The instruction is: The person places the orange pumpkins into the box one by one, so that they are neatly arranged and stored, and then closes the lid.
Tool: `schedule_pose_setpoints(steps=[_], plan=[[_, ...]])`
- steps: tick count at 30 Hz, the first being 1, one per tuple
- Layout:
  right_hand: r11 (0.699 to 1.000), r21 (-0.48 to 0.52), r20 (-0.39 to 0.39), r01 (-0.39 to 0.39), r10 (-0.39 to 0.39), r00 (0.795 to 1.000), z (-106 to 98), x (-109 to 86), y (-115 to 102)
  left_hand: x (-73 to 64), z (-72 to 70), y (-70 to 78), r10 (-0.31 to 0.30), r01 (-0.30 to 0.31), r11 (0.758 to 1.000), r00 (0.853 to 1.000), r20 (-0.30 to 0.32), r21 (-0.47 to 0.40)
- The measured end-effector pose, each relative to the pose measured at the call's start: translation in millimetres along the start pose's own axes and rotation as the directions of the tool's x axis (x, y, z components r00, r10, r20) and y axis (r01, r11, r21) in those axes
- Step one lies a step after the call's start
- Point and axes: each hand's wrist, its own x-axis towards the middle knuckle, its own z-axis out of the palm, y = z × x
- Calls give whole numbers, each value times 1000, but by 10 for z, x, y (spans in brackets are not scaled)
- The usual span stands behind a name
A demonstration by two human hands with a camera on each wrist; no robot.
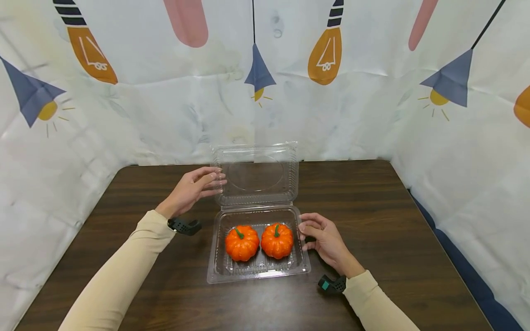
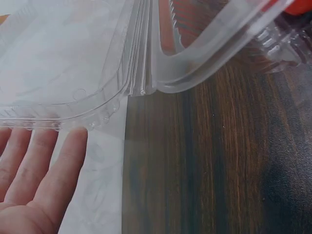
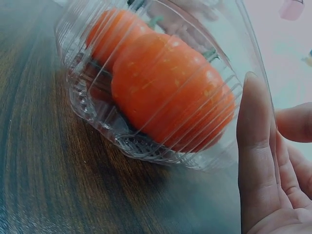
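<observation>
A clear plastic clamshell container (image 1: pixel 260 276) lies on the table with its lid (image 1: pixel 256 177) raised at the back. Inside the tray sit two small orange pumpkins, a left one (image 1: pixel 242 243) and a right one (image 1: pixel 277 241), both with green stems. My left hand (image 1: pixel 192 187) is at the lid's left side, its straight fingers (image 2: pixel 68 156) touching the lid's edge. On the other side, my right hand (image 1: pixel 325 239) pinches the tray's right rim between thumb and fingers (image 3: pixel 256 141). The ridged tray wall stands close to the nearer pumpkin (image 3: pixel 170 92) in the right wrist view.
The dark wood-grain table (image 1: pixel 372 216) extends around the container on all sides. Behind it hangs a white cloth (image 1: pixel 352 119) printed with lamps and bulbs, which also runs along both sides. Dark blue fabric (image 1: pixel 459 271) shows beyond the right table edge.
</observation>
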Motion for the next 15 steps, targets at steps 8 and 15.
schedule_pose_setpoints(steps=[8,15], plan=[[1000,3,-1,0,0,1000,20,-13,-6,-86,14,58,78,-76,995,997,27,-69],[1000,9,7,13,-13,1000,13,-12,2,-177,22,122,167,-163,985,984,67,-59]])
